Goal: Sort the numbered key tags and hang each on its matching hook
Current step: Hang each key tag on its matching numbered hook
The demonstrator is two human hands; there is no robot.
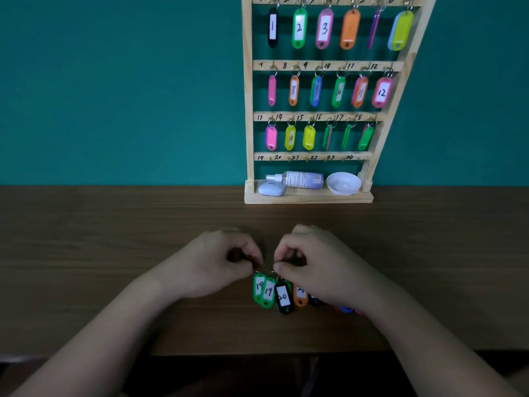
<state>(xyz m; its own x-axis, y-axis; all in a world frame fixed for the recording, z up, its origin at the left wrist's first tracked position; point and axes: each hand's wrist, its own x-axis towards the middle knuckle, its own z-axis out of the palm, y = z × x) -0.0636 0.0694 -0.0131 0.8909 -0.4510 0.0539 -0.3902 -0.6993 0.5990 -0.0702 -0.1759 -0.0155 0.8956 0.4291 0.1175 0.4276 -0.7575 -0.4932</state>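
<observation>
The left hand (217,262) and right hand (312,265), nearly touching, each pinch rings (271,274) atop the tags (283,296) bunched on the table (114,253), where tangled rings may drag a neighbour along, and the twin 19s (268,292) invite a mix-up among the bare hooks (307,159) of the rack (248,110) at 12 o'clock.

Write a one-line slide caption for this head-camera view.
Left hand and right hand pinch rings of key tags on the table; on the rack, bottom hooks 19 to 24 hang bare.
</observation>
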